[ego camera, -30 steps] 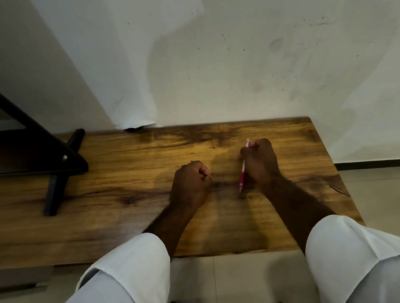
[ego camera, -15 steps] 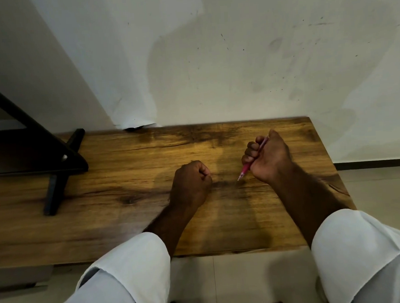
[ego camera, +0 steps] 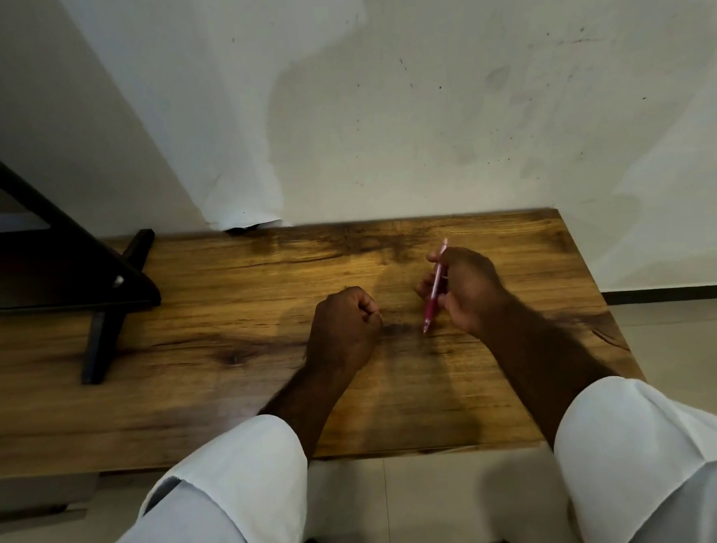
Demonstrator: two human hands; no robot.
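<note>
A wooden table (ego camera: 225, 321) stands against a white wall. My right hand (ego camera: 469, 289) is over the table's right part and holds a red pen (ego camera: 433, 292) between its fingers. The pen slants with its tip down toward the wood near me and its top end pointing away. My left hand (ego camera: 343, 331) rests on the table's middle as a closed fist with nothing seen in it, a short way left of the pen tip.
A black stand (ego camera: 110, 286) with crossed feet sits on the table's left part. The table's right edge (ego camera: 597, 298) drops to a tiled floor. White sleeves cover both forearms near me.
My right hand has turned the pen between its fingers, first tilting it out to the right, then back to a steeper slant. My left fist has stayed in place.
</note>
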